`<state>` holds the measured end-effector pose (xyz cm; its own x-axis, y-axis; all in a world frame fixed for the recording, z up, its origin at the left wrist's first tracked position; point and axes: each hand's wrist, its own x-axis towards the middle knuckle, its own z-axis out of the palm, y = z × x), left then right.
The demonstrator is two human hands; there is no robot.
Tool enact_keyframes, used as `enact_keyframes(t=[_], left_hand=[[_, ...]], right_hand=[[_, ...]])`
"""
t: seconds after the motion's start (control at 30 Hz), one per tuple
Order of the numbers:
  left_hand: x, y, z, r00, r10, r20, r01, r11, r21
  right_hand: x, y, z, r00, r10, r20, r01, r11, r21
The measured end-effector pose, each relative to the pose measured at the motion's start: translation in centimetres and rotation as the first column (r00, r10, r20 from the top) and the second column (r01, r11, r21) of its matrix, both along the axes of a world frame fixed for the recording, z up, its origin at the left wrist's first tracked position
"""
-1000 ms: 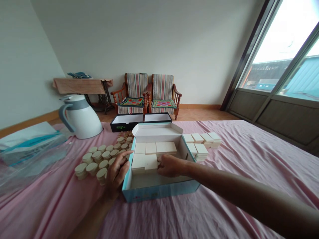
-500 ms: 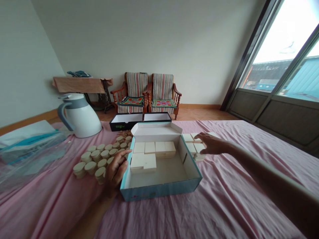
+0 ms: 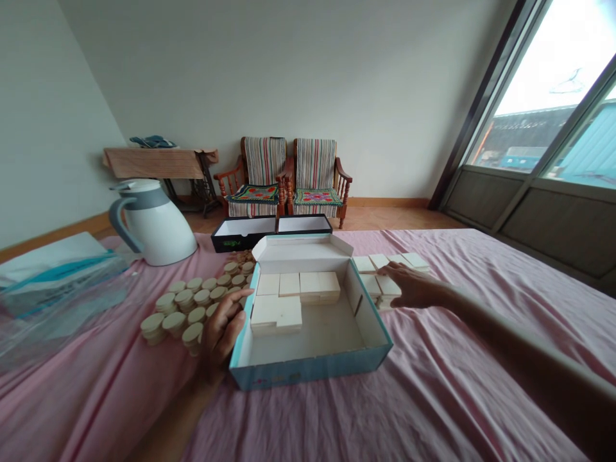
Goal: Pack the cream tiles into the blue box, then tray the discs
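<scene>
A light blue cardboard box (image 3: pixel 308 369) lies open on the pink cloth, with several pale square wooden blocks (image 3: pixel 289 298) packed along its far and left inner sides. My left hand (image 3: pixel 222 330) rests against the box's left wall, fingers curled on its rim. My right hand (image 3: pixel 409 287) reaches over the stacks of square blocks (image 3: pixel 385 273) to the right of the box, fingers bent down onto a stack. Whether it has a block in its grasp is hidden.
Several stacks of round wooden discs (image 3: pixel 192 305) stand left of the box. A white jug (image 3: pixel 154 224), a black tray (image 3: pixel 269 232) and a clear plastic bag (image 3: pixel 52 295) lie further off. Two striped wooden chairs (image 3: pixel 289 179) stand by the far wall.
My right hand left the inside of the box and moved right to the stacks of square blocks, then settled lower on them. My left hand stayed on the box's left wall.
</scene>
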<state>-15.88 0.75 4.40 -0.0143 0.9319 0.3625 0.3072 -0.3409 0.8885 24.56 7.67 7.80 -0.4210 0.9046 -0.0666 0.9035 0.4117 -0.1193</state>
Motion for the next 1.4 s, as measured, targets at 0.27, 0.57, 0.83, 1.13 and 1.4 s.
enact_keyframes(t=[0.27,0.57,0.83,1.13,1.4], left_hand=[[-0.2,-0.1,0.0,1.000,-0.002,-0.017,0.002,1.000,-0.003],[0.1,-0.1,0.0,1.000,0.017,-0.002,-0.017,0.999,0.037],[-0.2,0.0,-0.1,1.000,0.015,-0.020,-0.014,0.999,0.030],[-0.1,0.0,-0.2,1.000,0.022,-0.007,-0.022,0.999,0.033],[0.1,0.2,-0.4,0.998,0.055,0.011,-0.055,0.996,0.067]], right_hand=[[0.3,1.4,-2.5,0.999,0.026,-0.039,-0.028,0.998,-0.052],[0.2,1.2,-2.4,0.988,0.124,-0.091,-0.130,0.989,-0.066],[-0.3,0.9,-2.9,0.989,0.138,-0.048,-0.138,0.990,0.001],[-0.4,0.7,-3.1,0.992,0.128,-0.022,-0.127,0.992,0.021],[0.4,-0.9,-2.4,0.983,0.070,-0.168,-0.068,0.998,0.017]])
